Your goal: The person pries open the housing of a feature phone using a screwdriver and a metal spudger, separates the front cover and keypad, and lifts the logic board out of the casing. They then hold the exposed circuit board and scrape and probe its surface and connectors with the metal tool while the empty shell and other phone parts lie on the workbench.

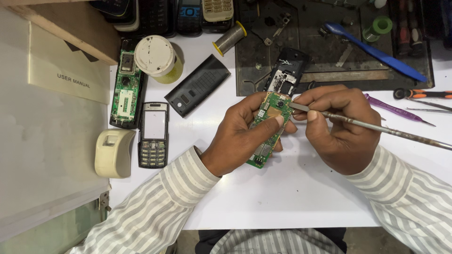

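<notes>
Both hands: we work above the white table (292,197).
Left hand (238,136): closed around our green circuit board (269,127).
Right hand (336,124): pinching the metal tool (376,128), tip on the board's upper end.
Progress: board already freed from its black phone shell (288,70); probing unfinished.

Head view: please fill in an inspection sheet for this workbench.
Surface: white table, dark work mat at the far side.
Job's things: green circuit board; thin metal tool, tip at the board's top.
Clutter: phone front frame, black back cover, second board, solder spool, blue pry tool, white-lidded jar.
Grips: left hand holds the board; right hand holds the tool.
Cables: nothing seen.
Surroundings: manual booklet at left.
</notes>
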Action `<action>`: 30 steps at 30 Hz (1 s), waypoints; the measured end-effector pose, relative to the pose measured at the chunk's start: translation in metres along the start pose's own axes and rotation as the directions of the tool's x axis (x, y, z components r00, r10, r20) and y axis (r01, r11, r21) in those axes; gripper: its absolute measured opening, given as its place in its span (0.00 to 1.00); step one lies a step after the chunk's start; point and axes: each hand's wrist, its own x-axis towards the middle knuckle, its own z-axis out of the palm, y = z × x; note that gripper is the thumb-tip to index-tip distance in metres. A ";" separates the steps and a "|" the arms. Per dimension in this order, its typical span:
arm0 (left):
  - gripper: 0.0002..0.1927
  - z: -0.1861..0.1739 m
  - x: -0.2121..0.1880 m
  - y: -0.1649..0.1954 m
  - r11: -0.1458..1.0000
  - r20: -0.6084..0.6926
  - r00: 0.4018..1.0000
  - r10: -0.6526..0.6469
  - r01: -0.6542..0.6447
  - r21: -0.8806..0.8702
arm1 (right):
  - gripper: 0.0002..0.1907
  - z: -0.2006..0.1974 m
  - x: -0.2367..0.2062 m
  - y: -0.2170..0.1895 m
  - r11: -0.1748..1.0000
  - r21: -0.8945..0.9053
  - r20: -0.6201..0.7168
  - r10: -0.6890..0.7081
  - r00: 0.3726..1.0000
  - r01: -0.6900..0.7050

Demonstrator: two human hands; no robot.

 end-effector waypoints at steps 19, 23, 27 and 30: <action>0.21 -0.001 -0.002 0.009 0.999 -0.078 0.996 0.031 -0.030 0.013 | 0.07 0.000 0.004 -0.003 0.967 0.191 -0.082 0.187 0.979 -0.168; 0.26 -0.003 -0.005 0.020 0.983 -0.103 0.978 0.182 -0.182 0.011 | 0.07 0.001 0.002 -0.004 0.972 -0.035 0.002 0.231 0.973 -0.231; 0.24 -0.008 -0.012 0.031 0.956 -0.163 0.943 0.292 -0.284 0.071 | 0.07 0.000 0.004 -0.008 0.971 -0.236 0.051 0.052 0.997 -0.039; 0.21 -0.011 -0.015 0.038 0.958 -0.271 0.919 0.286 -0.272 0.087 | 0.08 0.000 0.008 -0.011 0.969 -0.244 0.081 0.066 0.995 -0.044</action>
